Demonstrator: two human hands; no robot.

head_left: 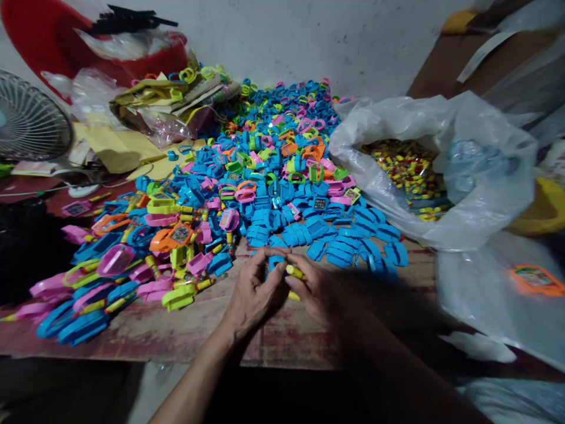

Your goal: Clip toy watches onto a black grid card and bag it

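Note:
My left hand (pixel 256 288) and my right hand (pixel 311 285) meet at the near edge of the worn wooden table (pixel 185 330). The left fingers pinch a blue plastic toy watch strap (pixel 274 263). In the right fingers sits a small yellow piece (pixel 295 272); another bit of yellow (pixel 293 295) shows under the palm. Just beyond the hands lies a big heap of plastic toy watches (pixel 265 171), mostly blue, with pink, green and orange ones.
A clear plastic bag (pixel 441 176) of small yellow and red pieces stands open at the right. At the left are a small fan (pixel 30 123), brown paper bags (pixel 132 147) and a red tub (pixel 62 41). An orange packet (pixel 536 280) lies in plastic at far right.

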